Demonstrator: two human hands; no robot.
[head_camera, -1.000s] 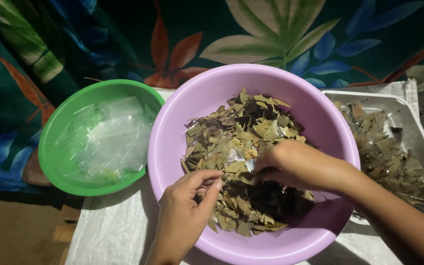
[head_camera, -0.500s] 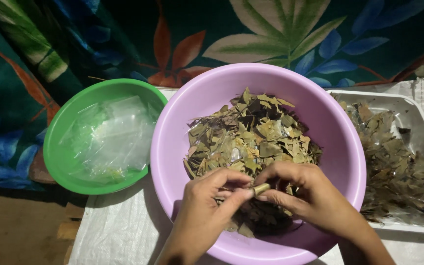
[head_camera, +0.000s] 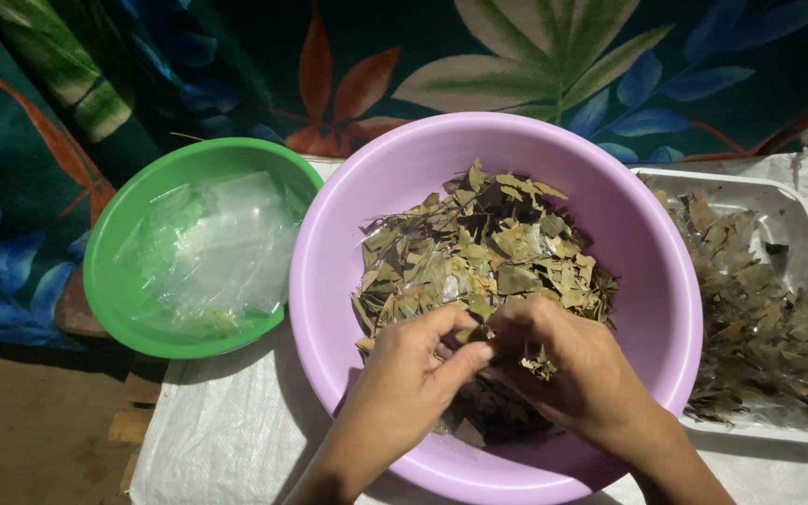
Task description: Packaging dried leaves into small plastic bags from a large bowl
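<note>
Lilac plastic forms the basin (head_camera: 647, 281), heaped with dry leaves (head_camera: 479, 252). Over the near edge of that heap both hands meet, fingertips together. The left hand (head_camera: 413, 374) pinches leaf bits between thumb and fingers; the right hand (head_camera: 568, 360) is curled, gripping a small clump of leaves. Left of the basin sits a green bowl (head_camera: 109, 281) of clear bags (head_camera: 212, 248); right of it, a white tray (head_camera: 801, 201) of leaves.
</note>
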